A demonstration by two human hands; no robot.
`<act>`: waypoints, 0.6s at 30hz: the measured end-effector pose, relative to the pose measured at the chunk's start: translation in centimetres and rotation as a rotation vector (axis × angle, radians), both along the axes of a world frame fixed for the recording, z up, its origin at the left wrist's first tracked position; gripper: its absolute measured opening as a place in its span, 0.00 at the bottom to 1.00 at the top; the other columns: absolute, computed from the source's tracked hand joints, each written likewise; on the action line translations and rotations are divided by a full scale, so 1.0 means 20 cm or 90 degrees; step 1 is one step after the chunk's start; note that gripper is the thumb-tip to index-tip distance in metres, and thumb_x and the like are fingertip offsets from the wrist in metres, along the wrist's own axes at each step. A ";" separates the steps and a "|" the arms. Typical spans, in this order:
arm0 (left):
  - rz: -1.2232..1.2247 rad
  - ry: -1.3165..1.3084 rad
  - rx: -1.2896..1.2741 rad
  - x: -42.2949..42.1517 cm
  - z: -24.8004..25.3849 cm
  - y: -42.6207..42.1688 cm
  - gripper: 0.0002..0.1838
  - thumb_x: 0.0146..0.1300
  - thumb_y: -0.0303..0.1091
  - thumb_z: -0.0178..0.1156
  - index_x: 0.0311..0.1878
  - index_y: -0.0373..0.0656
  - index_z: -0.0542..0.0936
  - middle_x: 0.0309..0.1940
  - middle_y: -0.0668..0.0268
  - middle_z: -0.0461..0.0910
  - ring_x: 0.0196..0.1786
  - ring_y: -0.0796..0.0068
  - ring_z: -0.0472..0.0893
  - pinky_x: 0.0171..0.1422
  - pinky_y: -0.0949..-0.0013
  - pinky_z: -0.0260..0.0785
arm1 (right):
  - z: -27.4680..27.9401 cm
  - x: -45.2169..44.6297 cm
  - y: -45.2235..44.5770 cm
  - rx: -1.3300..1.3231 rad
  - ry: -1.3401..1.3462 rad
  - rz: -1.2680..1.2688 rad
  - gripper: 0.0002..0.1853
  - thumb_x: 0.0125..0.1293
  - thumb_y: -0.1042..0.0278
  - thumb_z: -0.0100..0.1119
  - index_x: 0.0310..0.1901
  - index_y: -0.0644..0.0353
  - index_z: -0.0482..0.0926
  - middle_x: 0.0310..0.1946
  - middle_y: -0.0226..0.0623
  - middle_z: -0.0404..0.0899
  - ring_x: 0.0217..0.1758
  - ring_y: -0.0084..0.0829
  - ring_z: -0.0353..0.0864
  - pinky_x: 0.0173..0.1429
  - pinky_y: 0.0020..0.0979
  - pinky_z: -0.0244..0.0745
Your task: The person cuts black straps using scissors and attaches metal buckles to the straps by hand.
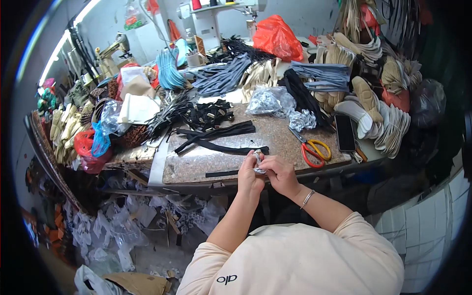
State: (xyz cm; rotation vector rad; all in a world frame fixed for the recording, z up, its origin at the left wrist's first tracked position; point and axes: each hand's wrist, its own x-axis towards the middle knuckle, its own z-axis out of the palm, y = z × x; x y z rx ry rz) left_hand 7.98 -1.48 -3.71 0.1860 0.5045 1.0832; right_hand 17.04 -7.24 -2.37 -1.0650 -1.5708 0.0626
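Observation:
At the front edge of the stone work slab (196, 162), my left hand (250, 176) and my right hand (280, 174) meet, fingers closed. Between the fingertips they pinch a small shiny whitish piece (258, 162); its exact kind is too small to make out. Just behind the hands lie black fabric straps (221, 146), one end close to my fingertips. A short narrow black strip (221, 174) rests to the left of my left hand. Scissors (314, 151) with red and yellow handles lie right of my right hand.
A heap of small silvery pieces (302, 119) sits beside a clear plastic bag (271, 102). A phone (345, 132) lies at the right. Bundles of blue-grey straps (223, 76), a red bag (278, 39) and a sewing machine (206, 22) stand behind. Plastic scraps (123, 231) fill the floor.

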 end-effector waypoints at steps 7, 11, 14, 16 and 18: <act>0.107 -0.035 0.015 -0.24 -0.12 0.07 0.13 0.57 0.24 0.57 0.47 0.37 0.72 0.33 0.60 0.77 0.36 0.73 0.77 0.42 0.76 0.71 | -0.04 -0.13 -0.11 0.004 -0.036 0.069 0.12 0.48 0.87 0.56 0.34 0.59 0.76 0.33 0.34 0.78 0.34 0.33 0.77 0.39 0.29 0.73; 0.331 -0.071 0.134 -0.48 -0.04 0.34 0.08 0.58 0.24 0.58 0.41 0.35 0.75 0.30 0.63 0.79 0.35 0.74 0.80 0.48 0.75 0.75 | -0.06 -0.13 -0.18 0.033 -0.086 0.162 0.11 0.50 0.85 0.56 0.35 0.60 0.77 0.33 0.36 0.78 0.33 0.34 0.77 0.38 0.29 0.73; 0.315 -0.059 0.126 -0.40 0.24 0.21 0.07 0.59 0.24 0.58 0.41 0.37 0.75 0.31 0.63 0.79 0.34 0.75 0.81 0.49 0.72 0.75 | -0.07 0.17 -0.01 -0.093 0.146 -0.131 0.08 0.53 0.82 0.53 0.34 0.62 0.78 0.29 0.35 0.79 0.29 0.29 0.75 0.36 0.27 0.70; 0.188 -0.066 0.076 -0.33 0.20 0.17 0.08 0.60 0.25 0.58 0.42 0.38 0.75 0.31 0.63 0.79 0.34 0.74 0.81 0.50 0.71 0.75 | -0.05 0.43 0.12 -0.139 0.158 -0.253 0.08 0.55 0.79 0.53 0.37 0.62 0.78 0.29 0.36 0.79 0.29 0.29 0.74 0.36 0.26 0.70; 0.070 -0.081 0.030 -0.27 0.17 0.15 0.08 0.60 0.25 0.58 0.43 0.39 0.74 0.32 0.63 0.79 0.34 0.74 0.81 0.50 0.70 0.75 | -0.08 0.62 0.21 -0.172 0.087 -0.292 0.10 0.56 0.76 0.54 0.41 0.62 0.78 0.33 0.36 0.79 0.30 0.29 0.74 0.37 0.26 0.70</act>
